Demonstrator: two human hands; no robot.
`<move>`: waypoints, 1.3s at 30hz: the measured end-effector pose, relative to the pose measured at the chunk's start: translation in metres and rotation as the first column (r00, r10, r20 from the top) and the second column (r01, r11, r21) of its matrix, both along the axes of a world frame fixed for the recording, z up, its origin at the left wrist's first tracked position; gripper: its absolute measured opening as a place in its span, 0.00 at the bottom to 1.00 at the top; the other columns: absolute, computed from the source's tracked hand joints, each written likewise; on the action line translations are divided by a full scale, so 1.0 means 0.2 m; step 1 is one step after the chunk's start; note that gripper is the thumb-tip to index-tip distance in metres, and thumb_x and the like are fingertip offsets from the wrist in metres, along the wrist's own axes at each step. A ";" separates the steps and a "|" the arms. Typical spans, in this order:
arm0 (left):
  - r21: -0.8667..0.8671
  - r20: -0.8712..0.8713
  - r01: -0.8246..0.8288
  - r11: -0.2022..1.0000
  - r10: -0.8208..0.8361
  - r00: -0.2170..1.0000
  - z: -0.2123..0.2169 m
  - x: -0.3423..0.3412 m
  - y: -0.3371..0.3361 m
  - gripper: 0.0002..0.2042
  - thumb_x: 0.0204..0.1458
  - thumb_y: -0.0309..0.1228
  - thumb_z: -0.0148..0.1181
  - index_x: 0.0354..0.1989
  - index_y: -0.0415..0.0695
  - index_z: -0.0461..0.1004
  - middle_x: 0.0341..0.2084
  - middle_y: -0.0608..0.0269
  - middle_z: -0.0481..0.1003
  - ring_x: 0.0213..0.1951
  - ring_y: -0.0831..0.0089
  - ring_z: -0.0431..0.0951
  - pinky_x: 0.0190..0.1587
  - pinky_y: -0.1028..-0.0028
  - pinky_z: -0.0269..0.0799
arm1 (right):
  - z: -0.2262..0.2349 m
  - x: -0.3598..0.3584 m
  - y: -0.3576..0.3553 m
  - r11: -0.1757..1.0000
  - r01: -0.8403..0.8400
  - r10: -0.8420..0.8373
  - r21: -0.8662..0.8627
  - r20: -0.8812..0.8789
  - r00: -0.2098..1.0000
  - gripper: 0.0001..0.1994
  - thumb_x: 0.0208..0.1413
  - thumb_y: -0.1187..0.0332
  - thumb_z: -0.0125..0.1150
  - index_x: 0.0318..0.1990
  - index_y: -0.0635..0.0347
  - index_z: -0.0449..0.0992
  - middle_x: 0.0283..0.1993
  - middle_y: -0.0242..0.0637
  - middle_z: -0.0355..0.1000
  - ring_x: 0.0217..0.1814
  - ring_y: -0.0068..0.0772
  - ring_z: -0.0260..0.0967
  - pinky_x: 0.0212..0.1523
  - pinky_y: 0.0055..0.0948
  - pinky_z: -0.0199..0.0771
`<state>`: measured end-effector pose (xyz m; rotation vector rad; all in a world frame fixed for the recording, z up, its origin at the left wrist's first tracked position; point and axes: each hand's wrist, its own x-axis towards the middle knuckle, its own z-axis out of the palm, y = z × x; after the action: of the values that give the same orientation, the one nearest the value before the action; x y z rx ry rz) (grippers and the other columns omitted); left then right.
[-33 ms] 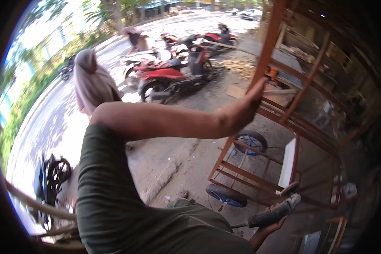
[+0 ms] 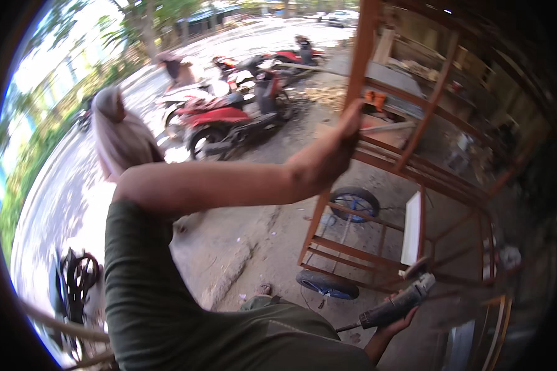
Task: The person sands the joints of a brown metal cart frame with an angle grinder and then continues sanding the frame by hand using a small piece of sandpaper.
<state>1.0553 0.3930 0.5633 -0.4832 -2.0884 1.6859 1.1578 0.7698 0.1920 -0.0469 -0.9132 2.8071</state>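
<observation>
Both hands clamp: left hand (image 2: pixel 334 154) grips the orange metal frame (image 2: pixel 360 62), right hand (image 2: pixel 393 324) the angle grinder (image 2: pixel 399 303).

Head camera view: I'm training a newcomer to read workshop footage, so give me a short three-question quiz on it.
1. True or false: the left hand grips the orange metal frame.
2. The right hand holds: A) a hammer, B) an angle grinder, C) a paintbrush?
3. What colour are the rims of the frame's wheels?

Key: 1 true; 2 B; 3 blue.
</observation>
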 end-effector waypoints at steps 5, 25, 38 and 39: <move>-0.103 0.008 -0.067 0.992 0.068 0.998 -0.21 -0.07 0.03 0.36 0.65 0.53 0.40 0.68 0.30 0.63 0.69 0.41 0.60 0.73 0.43 0.53 0.76 0.45 0.42 | 0.06 -0.02 -0.09 0.995 0.050 -0.046 -0.091 0.043 0.998 0.32 0.68 0.40 0.44 0.62 0.62 0.67 0.52 0.48 0.74 0.45 0.50 0.75 0.46 0.51 0.76; 0.307 -0.217 0.182 0.934 -0.117 0.969 0.39 -0.15 -0.01 0.41 0.52 0.62 0.60 0.66 0.41 0.67 0.68 0.55 0.63 0.75 0.61 0.51 0.77 0.46 0.35 | 0.07 0.08 -0.07 0.981 0.139 -0.119 -0.138 0.145 0.982 0.34 0.68 0.39 0.43 0.64 0.60 0.66 0.52 0.47 0.72 0.45 0.47 0.74 0.45 0.47 0.76; 0.348 0.041 0.129 0.929 -0.153 0.987 -0.20 -0.30 -0.05 0.47 0.46 0.60 0.64 0.66 0.33 0.65 0.68 0.43 0.62 0.74 0.51 0.52 0.77 0.52 0.40 | -0.12 0.13 -0.10 0.964 0.151 -0.121 -0.220 0.144 0.982 0.32 0.69 0.42 0.43 0.66 0.61 0.63 0.55 0.47 0.71 0.48 0.46 0.72 0.47 0.45 0.75; 0.299 0.055 0.100 0.949 -0.122 0.991 -0.30 -0.30 -0.05 0.48 0.47 0.62 0.62 0.66 0.31 0.63 0.69 0.41 0.60 0.75 0.50 0.51 0.78 0.53 0.39 | -0.14 0.14 -0.09 0.962 0.146 -0.117 -0.229 0.136 0.984 0.32 0.69 0.42 0.43 0.66 0.61 0.63 0.55 0.47 0.71 0.48 0.46 0.72 0.48 0.45 0.75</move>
<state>0.9944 0.3826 0.5025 -0.5609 -2.2693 1.2811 1.1852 0.7510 0.1634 -0.3033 -0.5663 2.7964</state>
